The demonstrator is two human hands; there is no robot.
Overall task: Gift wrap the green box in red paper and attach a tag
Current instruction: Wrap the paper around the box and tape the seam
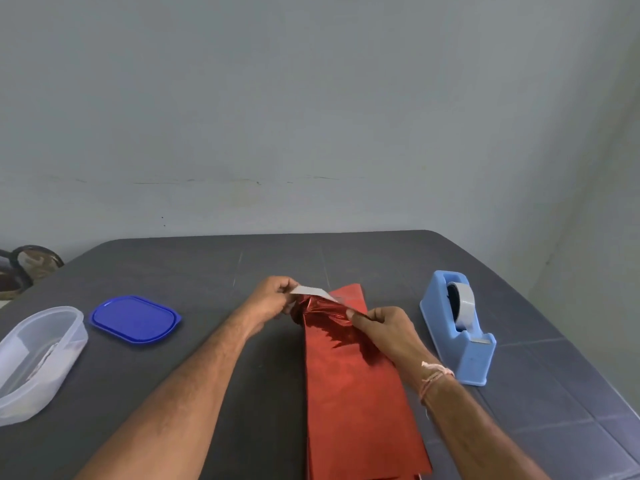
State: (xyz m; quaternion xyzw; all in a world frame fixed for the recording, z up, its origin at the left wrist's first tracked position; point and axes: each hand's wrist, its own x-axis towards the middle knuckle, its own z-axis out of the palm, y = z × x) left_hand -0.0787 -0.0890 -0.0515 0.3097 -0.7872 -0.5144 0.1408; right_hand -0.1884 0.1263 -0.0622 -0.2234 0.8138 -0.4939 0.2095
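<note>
The left hand (273, 299) pinches one end of a short strip of tape (311, 291) between thumb and fingers; the right hand (384, 325) pinches the other end of the tape along with a bit of crinkled red paper (356, 382); both hands are closed tight on what they hold. The tape stretches between the two hands, just above the bunched top of the paper; the paper is shiny and wrinkled there, and flat and smooth lower down, nearer the person. The box cannot be seen; if it is under the paper, the paper hides it. A thin thread band (434, 375) goes round the right wrist.

The paper lies on a dark grey table (207, 271); a light blue tape holder (459, 327) stands just to the right of the right hand, with a roll of tape in it. To the left, well apart from the hands, a blue lid (135, 318) lies flat; beside it sits a clear tub (38, 358) with something pale inside, too blurry to tell. A pale wall (311, 116) stands behind the table.
</note>
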